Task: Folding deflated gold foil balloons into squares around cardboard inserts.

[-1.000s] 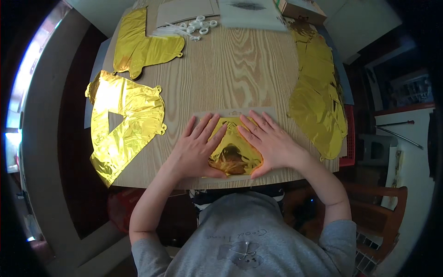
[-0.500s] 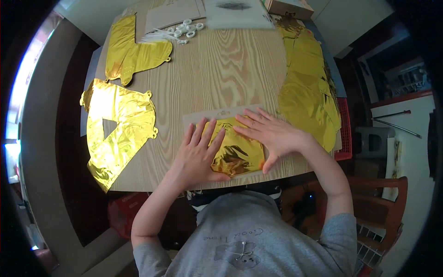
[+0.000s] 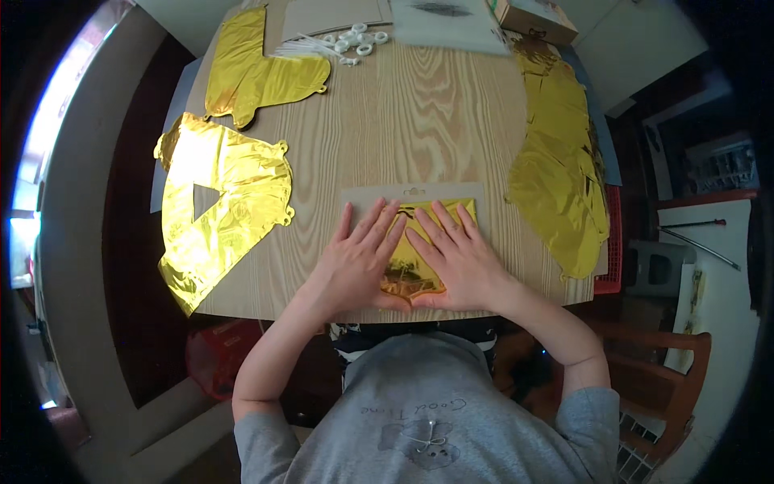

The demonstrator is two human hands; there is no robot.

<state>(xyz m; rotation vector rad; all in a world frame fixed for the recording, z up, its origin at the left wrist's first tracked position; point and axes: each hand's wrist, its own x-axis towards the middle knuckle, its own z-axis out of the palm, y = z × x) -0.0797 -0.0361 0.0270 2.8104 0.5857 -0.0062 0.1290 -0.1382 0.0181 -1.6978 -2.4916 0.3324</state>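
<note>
Item: folded gold foil balloon (image 3: pixel 413 260), lying on a beige backing card (image 3: pixel 413 196) at the near edge of the wooden table (image 3: pixel 419 113), directly in front of the person.

Hands: left hand (image 3: pixel 359 262) and right hand (image 3: pixel 455 256) both lie flat, palms down, fingers spread and angled inward so the fingertips nearly meet over the foil. Neither hand grips anything; both press open-palmed on the foil and card.

Step in hand, as judged: flattening the folded foil against the card, squeezing it down to a compact packet. The next move would call for even downward pressure and care that the slippery foil does not spring open or slide off the card.

Orientation: the visible foil forms a rough wedge, its narrow end toward the person and its wider end toward the far edge of the card; the long axis runs near to far. Much of it is hidden under the hands.

Surroundings: a flat gold letter-shaped balloon (image 3: pixel 222 210) at left, another gold balloon (image 3: pixel 258 68) beyond it, a heap of gold foil (image 3: pixel 564 161) at right, white plastic rings and straws (image 3: pixel 343 42) at the far edge.
</note>
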